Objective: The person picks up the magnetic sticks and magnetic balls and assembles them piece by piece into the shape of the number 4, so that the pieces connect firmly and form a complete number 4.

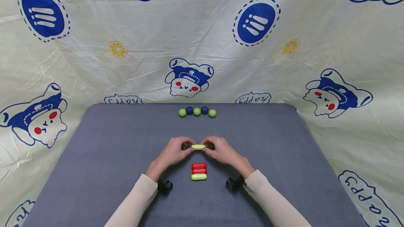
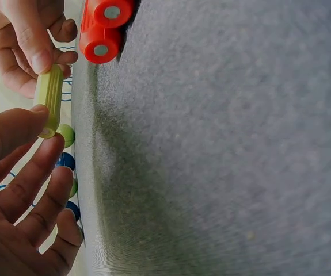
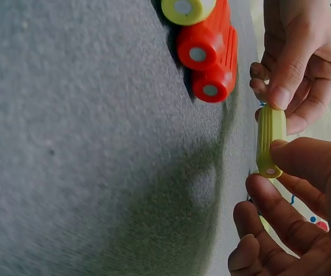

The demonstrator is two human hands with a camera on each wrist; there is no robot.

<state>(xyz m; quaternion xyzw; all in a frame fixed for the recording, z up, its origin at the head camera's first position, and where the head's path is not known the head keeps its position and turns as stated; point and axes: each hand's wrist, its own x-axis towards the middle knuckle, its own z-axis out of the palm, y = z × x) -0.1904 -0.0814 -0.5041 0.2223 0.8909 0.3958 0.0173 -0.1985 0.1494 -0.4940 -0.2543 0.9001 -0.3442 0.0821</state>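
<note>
In the head view, your left hand (image 1: 177, 149) and right hand (image 1: 221, 150) pinch opposite ends of a yellow-green bar (image 1: 198, 147) at lower centre; below it, two red bars (image 1: 199, 166) and a matching bar (image 1: 199, 177) lie on the tabletop (image 1: 262, 132).

In the left wrist view, the pinched bar stands upper left, beside your left thumb.

In the right wrist view, it is right of centre, its lower end between your right thumb and fingers.

Cream sleeves (image 1: 136, 201), black wrist cameras (image 1: 234, 184)
</note>
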